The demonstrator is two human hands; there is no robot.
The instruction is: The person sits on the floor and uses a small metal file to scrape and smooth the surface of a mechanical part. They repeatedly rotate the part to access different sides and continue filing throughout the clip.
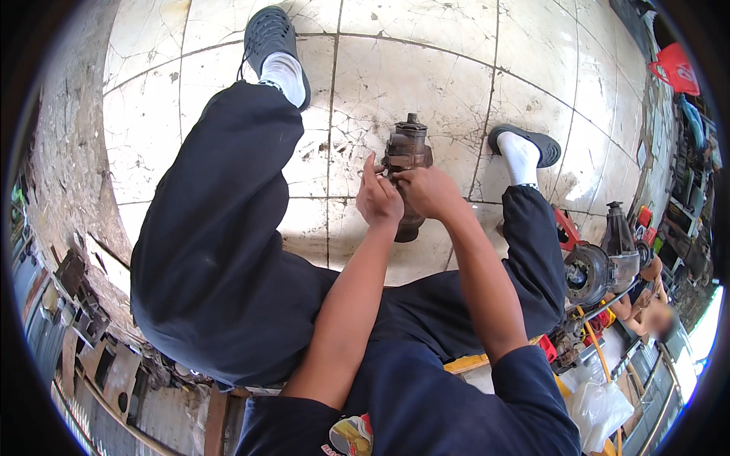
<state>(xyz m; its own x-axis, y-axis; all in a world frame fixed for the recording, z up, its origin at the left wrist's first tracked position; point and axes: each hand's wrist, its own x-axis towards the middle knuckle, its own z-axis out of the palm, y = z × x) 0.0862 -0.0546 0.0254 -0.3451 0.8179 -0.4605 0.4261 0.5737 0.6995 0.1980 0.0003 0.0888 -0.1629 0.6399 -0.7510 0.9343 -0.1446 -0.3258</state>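
A rusty brown metal housing (409,152), like a gear unit with a short shaft on top, stands on the tiles between my feet. At its left side is my left hand (379,199), index finger pointing up and the other fingers curled by a small metal piece (379,169) sticking out of the housing. My right hand (430,191) reaches over the housing's front, its fingertips pinched together near that same piece. What lies between the fingers of either hand is too small to make out. The right hand covers part of the housing's middle.
Cracked white floor tiles (411,64) surround the housing. My dark clogs (271,38) stand either side of it. At right are a large grey gear housing (620,247), a clear plastic bag (601,406) and another person (646,315). Scrap metal (76,292) lies at left.
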